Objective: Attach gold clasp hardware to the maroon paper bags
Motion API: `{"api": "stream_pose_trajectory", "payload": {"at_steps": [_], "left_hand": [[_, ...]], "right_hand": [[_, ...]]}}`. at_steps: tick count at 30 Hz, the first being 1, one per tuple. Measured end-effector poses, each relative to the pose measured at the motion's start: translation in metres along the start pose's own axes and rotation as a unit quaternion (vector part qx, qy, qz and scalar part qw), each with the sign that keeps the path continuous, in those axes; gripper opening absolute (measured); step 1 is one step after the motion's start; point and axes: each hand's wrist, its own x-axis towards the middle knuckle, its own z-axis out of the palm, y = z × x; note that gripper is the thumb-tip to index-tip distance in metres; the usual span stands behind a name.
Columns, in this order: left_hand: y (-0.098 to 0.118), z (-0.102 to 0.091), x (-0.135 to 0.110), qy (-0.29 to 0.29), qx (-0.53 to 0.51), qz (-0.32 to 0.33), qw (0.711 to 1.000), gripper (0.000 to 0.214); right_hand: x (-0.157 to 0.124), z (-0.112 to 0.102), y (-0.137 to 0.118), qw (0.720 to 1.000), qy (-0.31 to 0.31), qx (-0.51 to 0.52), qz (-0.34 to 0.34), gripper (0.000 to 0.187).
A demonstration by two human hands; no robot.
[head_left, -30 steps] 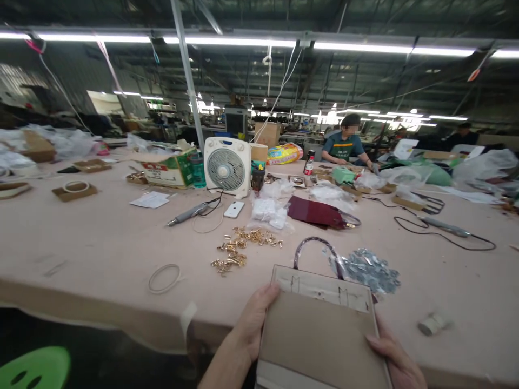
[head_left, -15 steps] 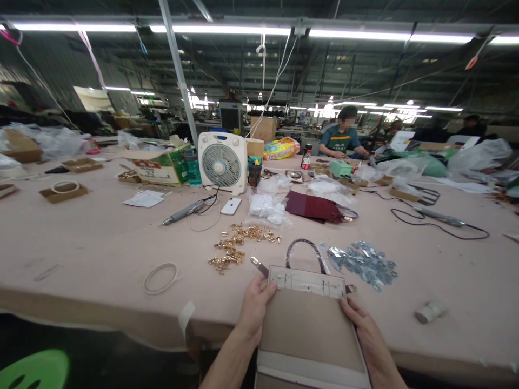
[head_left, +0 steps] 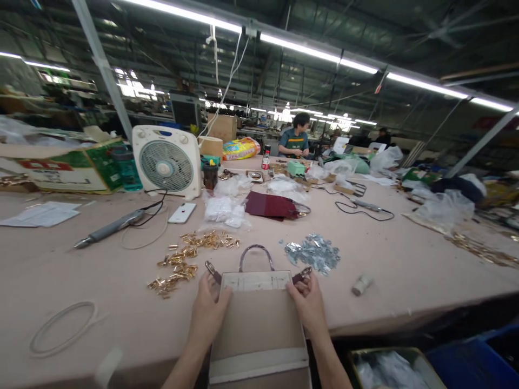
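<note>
A beige handbag panel with a dark curved handle lies at the table's front edge, its near part reaching below the picture. My left hand grips its upper left corner, thumb on top, beside a dark strap with a metal end. On the upper right corner my right hand is closed, its fingers at a second metal-tipped strap. Small gold metal fittings are heaped to the left beyond the bag. Flat silver metal plates form a pile to the right.
Farther back stand a box fan, a phone, dark red fabric pieces and plastic bags. Corded grey tools lie left and right. A small roll is at right. A co-worker sits across the table.
The view has swung to the right, bringing bins into sight below the table. My right hand has shifted up to the right strap, which now points outward. Both hands still hold the panel.
</note>
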Motion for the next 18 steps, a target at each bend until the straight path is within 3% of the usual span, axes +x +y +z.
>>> {"api": "stream_pose_trajectory", "payload": {"at_steps": [3,5,7,9,10,13,18], "left_hand": [[-0.002,-0.001,-0.003,0.036,0.101,0.090,0.990,0.082],[-0.001,-0.003,-0.005,0.087,0.190,0.184,0.960,0.073],[0.001,-0.004,-0.006,0.105,0.263,0.274,0.919,0.049],[0.004,-0.003,-0.006,0.044,0.292,0.340,0.893,0.034],[0.006,-0.001,-0.006,-0.007,0.293,0.362,0.885,0.038],[0.013,0.012,-0.008,-0.122,0.295,0.385,0.866,0.046],[0.025,0.038,-0.011,-0.097,0.347,0.334,0.871,0.038]], "right_hand": [[0.002,0.004,0.004,0.992,0.022,-0.113,-0.059,0.094],[0.001,0.006,0.006,0.975,0.036,-0.197,-0.101,0.085],[0.000,0.007,0.007,0.957,0.034,-0.252,-0.139,0.067],[-0.001,0.009,0.009,0.945,0.029,-0.280,-0.168,0.049],[-0.002,0.009,0.010,0.941,0.029,-0.287,-0.179,0.043],[-0.001,0.008,0.012,0.938,0.027,-0.290,-0.189,0.038],[0.002,0.005,0.014,0.938,0.010,-0.291,-0.186,0.036]]}}
